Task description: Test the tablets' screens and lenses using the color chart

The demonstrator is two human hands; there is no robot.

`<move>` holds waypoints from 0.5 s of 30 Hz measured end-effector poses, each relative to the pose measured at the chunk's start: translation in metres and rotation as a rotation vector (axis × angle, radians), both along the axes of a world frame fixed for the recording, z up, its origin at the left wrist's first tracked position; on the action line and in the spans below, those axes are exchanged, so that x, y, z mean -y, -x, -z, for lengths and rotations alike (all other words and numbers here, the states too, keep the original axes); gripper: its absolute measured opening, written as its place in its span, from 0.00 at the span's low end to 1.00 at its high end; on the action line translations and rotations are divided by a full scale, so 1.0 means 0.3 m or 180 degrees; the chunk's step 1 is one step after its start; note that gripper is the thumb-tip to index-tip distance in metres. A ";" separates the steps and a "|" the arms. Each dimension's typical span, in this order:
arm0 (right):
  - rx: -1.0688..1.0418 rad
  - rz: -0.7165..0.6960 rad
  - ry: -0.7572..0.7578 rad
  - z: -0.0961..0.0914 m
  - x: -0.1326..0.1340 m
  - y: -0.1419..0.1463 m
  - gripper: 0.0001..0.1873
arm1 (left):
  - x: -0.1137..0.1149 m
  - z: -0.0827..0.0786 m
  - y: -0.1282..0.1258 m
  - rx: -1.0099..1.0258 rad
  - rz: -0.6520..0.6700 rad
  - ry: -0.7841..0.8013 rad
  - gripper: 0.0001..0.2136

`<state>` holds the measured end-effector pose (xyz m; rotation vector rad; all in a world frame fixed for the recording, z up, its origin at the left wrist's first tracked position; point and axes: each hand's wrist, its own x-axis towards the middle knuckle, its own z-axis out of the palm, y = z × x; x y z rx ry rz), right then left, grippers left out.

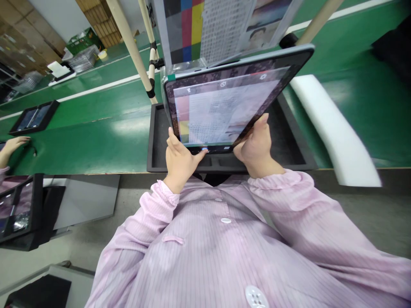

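Tilted up in front of me is a tablet (221,107) with a black border, its lit screen showing a camera picture of a chart. My left hand (181,160) grips its lower left corner, the thumb lying on the bottom edge of the screen. The lower right side is held by my right hand (257,145), thumb pointing up and other fingers hidden behind. Under the tablet a black foam tray (297,147) rests on the green bench. Behind it stands a printed test chart (224,32) with colour blocks, dense text and photos.
A white foam strip (337,132) lies right of the tray and juts over the bench edge. Cream pipes (131,47) rise beside the chart. Further left are another black tray (34,116) and another person's hand (14,145).
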<state>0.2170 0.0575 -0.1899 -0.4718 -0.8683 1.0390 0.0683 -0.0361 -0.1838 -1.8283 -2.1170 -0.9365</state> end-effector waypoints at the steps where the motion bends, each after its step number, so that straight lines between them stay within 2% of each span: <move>1: 0.0000 0.0033 -0.0011 0.001 -0.001 0.000 0.29 | 0.000 -0.001 0.000 -0.0020 0.0000 -0.0027 0.65; 15: 0.0047 0.0072 0.0081 0.009 -0.004 -0.005 0.31 | 0.000 0.009 0.005 0.0102 0.0035 0.0040 0.65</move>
